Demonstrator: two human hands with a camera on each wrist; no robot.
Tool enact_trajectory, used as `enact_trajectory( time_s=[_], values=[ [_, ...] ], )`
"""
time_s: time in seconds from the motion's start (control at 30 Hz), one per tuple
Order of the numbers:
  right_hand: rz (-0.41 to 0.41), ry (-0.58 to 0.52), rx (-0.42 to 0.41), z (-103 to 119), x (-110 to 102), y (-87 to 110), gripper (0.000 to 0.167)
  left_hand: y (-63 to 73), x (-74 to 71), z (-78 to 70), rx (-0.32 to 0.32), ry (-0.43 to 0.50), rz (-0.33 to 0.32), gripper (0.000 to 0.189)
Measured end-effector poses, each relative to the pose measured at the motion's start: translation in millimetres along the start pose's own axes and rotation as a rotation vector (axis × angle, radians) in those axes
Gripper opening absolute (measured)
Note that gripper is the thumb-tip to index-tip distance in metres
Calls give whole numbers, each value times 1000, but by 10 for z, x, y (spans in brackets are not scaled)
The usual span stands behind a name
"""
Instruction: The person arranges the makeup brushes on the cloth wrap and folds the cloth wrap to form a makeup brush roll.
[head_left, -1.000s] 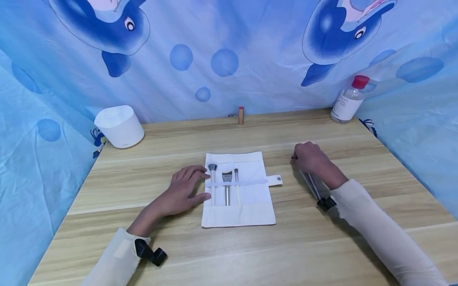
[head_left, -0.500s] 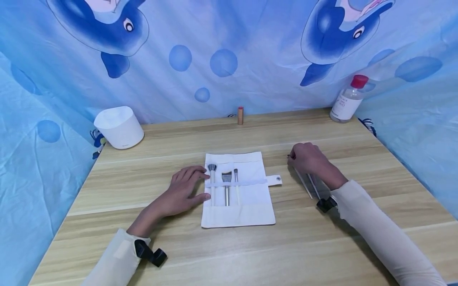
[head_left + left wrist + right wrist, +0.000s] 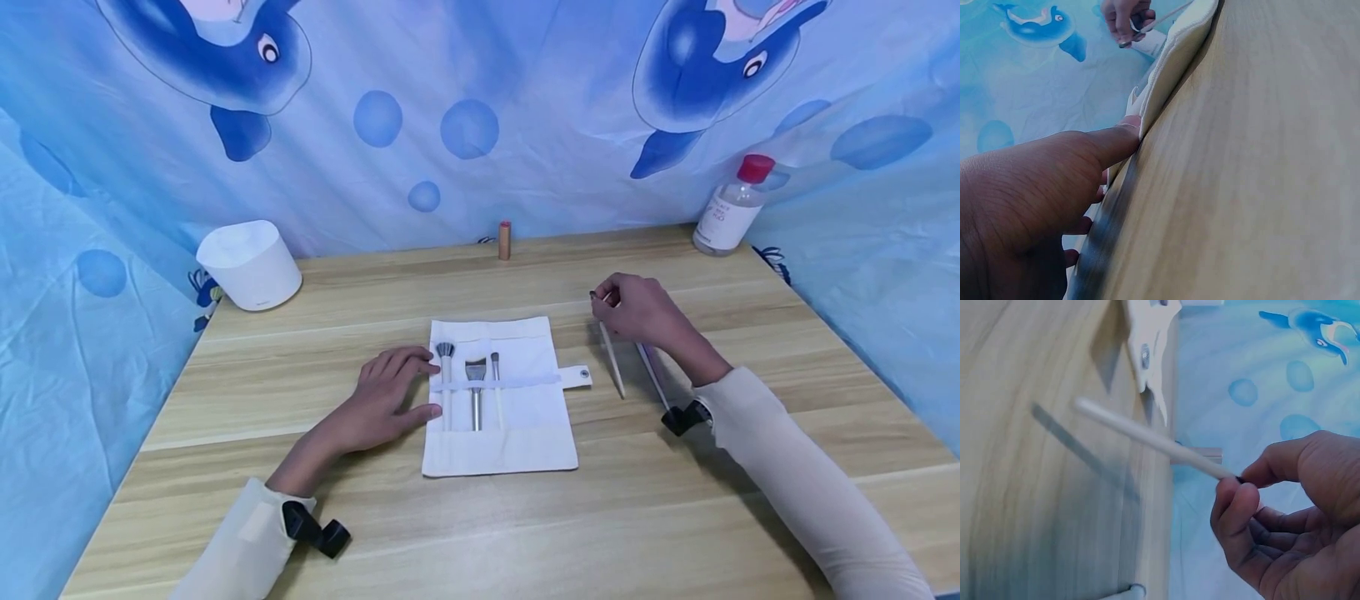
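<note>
Bench, rectangular, with pale wood grain (image 3: 480, 533). Brush roll, flat white cloth (image 3: 528, 408), lies unfolded near the bench's centre; its band holds three silver-and-white brushes (image 3: 477, 404). Left hand (image 3: 388, 396), fingers spread, touches the roll's left edge. Right hand (image 3: 633, 308), right of the roll, pinches a slim white stick (image 3: 613, 362) at its dark-tipped end. Container, rounded, white (image 3: 258, 277), occupies the back left corner. Bottle, clear, red-capped (image 3: 726, 223), occupies the back right corner. Tube, small, copper-coloured (image 3: 505, 243), stands mid-back edge.
</note>
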State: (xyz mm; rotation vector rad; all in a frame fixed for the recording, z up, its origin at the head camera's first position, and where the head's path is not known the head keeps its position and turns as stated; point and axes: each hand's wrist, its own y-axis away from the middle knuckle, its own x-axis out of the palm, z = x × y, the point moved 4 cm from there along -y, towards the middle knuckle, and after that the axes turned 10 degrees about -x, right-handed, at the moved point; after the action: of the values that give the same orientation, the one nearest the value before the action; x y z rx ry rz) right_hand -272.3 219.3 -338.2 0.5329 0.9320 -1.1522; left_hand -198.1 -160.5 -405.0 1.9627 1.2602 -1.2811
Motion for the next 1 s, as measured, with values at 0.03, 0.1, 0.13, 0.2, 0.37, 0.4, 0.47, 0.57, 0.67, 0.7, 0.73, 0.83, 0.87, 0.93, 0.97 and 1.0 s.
enact_trajectory(
  time_s=[0.03,0.1,0.13,0.2,0.37,0.4,0.47,0.57,0.67,0.7,0.73,0.83,0.87,0.93,0.97,1.0],
  values=[
    [-8,-22,-5,6,-6,-8,26,1,-1,-2,1,-1,0,54],
    [-28,-64,-6,15,-15,-26,26,4,1,-4,2,-1,1,54],
    [-41,-83,-7,23,-18,-35,26,5,2,-5,2,-3,0,54],
    [-69,-123,-5,44,-30,-50,25,6,3,-7,0,-3,1,54],
    [-117,-221,-4,105,-40,-73,25,10,1,-14,-2,5,3,53],
    [-125,-237,-9,117,-39,-79,24,9,-1,-15,-2,5,3,53],
    [-143,-266,-22,138,-33,-95,23,7,-2,-17,-1,3,3,53],
    [-171,-312,-50,168,-19,-120,23,3,-5,-18,-1,0,3,53],
    [-189,-366,-79,190,12,-153,22,0,-9,-22,1,0,1,53],
    [-192,-388,-89,200,23,-160,21,0,-11,-24,1,1,1,53],
    [-195,-410,-96,210,35,-169,21,0,-12,-26,2,1,1,53],
    [-202,-469,-116,242,73,-194,21,1,-14,-27,3,2,0,53],
    [-205,-489,-120,253,88,-205,22,1,-13,-25,3,1,0,53],
    [-207,-518,-133,273,120,-227,25,0,-8,-21,2,-4,-1,54],
    [-209,-535,-136,282,138,-240,26,1,-6,-18,1,-4,-1,54],
    [-212,-557,-140,291,157,-253,26,2,-3,-16,0,-6,-1,54]
  ],
)
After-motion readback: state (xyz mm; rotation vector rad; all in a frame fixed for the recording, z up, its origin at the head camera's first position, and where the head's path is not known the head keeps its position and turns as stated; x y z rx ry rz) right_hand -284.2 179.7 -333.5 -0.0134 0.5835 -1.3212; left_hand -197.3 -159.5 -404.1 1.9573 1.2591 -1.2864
